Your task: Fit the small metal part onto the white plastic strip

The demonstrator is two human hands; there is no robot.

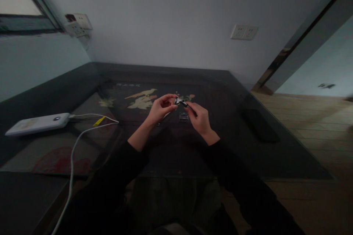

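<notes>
Both my hands meet above the middle of the dark table, holding what looks like a small black-and-silver razor (180, 101). My left hand (160, 109) pinches its head end between thumb and fingers. On the other side, my right hand (199, 116) is closed round the dark handle. Just below them a small clear plastic case (183, 117) lies on the table, its contents too small to make out. A thin pale item (166, 115) shows beside my left hand, partly hidden by it.
A white power bank (38, 124) lies at the left with a white cable (72, 161) plugged in, bearing a yellow tag (99, 121). A dark phone-like slab (260, 125) rests at the right. The glossy table (220, 154) meets the wall (165, 18) behind.
</notes>
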